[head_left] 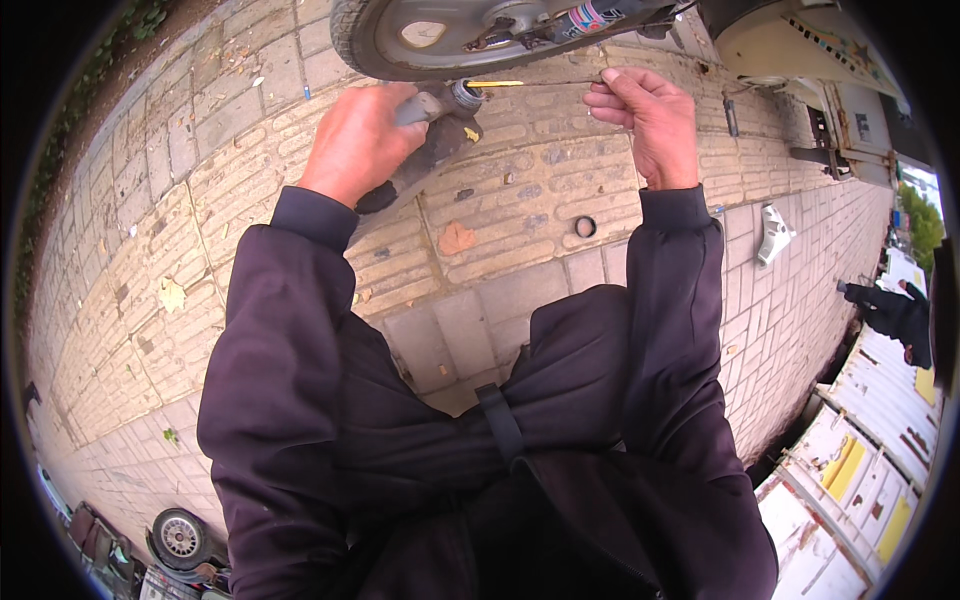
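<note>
My left hand (368,135) is closed around a grey object (425,106) with a round, ridged end; its exact kind is unclear. A thin yellow strip (497,83) sticks out to the right from that end. My right hand (648,118) pinches a thin dark strand (560,81) between thumb and fingertips. The strand runs left towards the yellow strip; whether they are one piece cannot be made out. Just beyond both hands is a wheel with a black tyre (352,38). My black shoe (410,170) is partly hidden under the left hand.
On the paving lie a black ring (586,227), a brown leaf (457,238), a dark cylinder (731,117) and a white plastic part (774,236). A person in dark clothes (890,315) is at the far right, near white panels (850,440). A vehicle wheel (181,536) shows lower left.
</note>
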